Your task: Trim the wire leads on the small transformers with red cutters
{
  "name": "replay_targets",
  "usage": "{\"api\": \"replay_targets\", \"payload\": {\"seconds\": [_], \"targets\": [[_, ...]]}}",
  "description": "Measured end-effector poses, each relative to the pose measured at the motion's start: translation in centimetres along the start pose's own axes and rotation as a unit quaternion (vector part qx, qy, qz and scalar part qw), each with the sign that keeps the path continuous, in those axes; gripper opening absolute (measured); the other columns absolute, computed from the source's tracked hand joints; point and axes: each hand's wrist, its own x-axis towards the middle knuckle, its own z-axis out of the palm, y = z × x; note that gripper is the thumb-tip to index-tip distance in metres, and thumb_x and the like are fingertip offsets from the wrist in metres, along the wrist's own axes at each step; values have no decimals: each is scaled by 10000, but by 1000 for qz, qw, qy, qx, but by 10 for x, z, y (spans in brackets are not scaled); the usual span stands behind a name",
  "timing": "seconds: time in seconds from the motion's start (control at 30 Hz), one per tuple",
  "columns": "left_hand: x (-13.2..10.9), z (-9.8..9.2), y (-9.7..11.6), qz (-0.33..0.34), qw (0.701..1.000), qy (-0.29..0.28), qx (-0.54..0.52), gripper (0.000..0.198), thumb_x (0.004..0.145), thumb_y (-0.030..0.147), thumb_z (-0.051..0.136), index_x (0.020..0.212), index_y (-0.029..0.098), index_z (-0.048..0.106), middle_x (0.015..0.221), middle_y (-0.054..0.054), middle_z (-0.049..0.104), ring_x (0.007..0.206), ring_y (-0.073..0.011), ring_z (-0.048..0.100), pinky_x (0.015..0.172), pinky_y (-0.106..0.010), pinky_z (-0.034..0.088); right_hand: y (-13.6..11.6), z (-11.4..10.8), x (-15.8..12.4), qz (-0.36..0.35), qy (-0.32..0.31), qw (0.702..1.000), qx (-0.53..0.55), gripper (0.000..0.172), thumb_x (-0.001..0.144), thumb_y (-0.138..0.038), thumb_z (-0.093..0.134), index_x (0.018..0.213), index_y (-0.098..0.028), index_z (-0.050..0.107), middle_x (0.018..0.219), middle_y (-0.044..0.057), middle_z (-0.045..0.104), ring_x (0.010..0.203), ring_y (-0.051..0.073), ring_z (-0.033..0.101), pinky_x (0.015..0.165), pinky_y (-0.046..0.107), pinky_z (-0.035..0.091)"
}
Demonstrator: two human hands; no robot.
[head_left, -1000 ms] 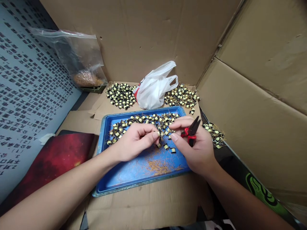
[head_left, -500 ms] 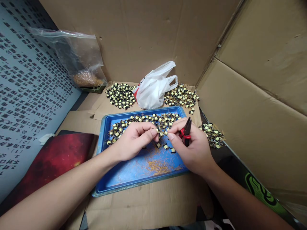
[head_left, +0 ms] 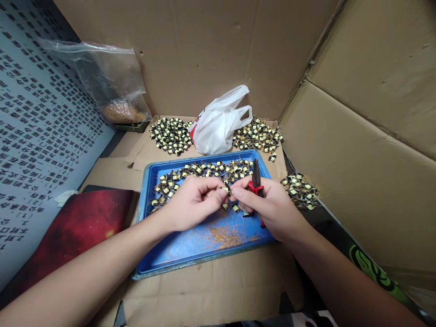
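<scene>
Part: one small yellow-and-black part (head_left: 226, 190) sits at the tip of the left thumb, between the two hands and above the tray (head_left: 184, 247); the fingers hide much of it.
Left hand (head_left: 200, 200): pinching the part between thumb and forefinger, the other fingers curled beneath.
Right hand (head_left: 272, 202): thumb and forefinger drawn together at the part's right side, their tips very close to it; whether they grip a wire of it is too small to tell. The same hand holds the pliers.
Pliers (head_left: 256, 182): red-handled, lodged among the right fingers, dark nose pointing away from the person, to the right of the part and apart from it.
Tray: blue, under both hands; loose parts (head_left: 204, 170) crowd its far half, just beyond the fingers, and a few lie just below the pinched part.
Clippings (head_left: 225, 236): copper-coloured, heaped in the tray's near half, nearer the person than the held part.
Piles: beyond the tray, a left pile (head_left: 172, 136) and a right pile (head_left: 260, 136) flank a white bag (head_left: 218, 127); a side pile (head_left: 301, 191) lies just beyond the right hand, outside the tray.
Far left: a clear bag (head_left: 122, 91) with copper-coloured bits in its bottom.
Near left: a red pad (head_left: 85, 227) beside the tray, partly behind the left forearm.
</scene>
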Motion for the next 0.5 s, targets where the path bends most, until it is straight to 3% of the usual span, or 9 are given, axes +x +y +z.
{"api": "replay_targets", "payload": {"seconds": [0.23, 0.5], "targets": [[0, 0, 2, -18, 1000, -1, -3, 380, 1001, 392, 536, 755, 134, 669, 646, -2, 595, 579, -113, 483, 560, -228, 352, -6, -1, 1, -6, -6, 999, -42, 228, 940, -384, 744, 815, -194, 740, 609, -53, 545, 561, 110, 455, 547, 264, 381], [4, -1, 5, -32, 999, -25, -26, 385, 955, 365, 542, 625, 169, 520, 560, 51, 410, 547, -94, 359, 534, -230, 283, -12, -3, -1, -3, -11, 996, -88, 184, 906, -359, 726, 854, -183, 707, 696, -31, 602, 600, 115, 479, 579, 268, 399]]}}
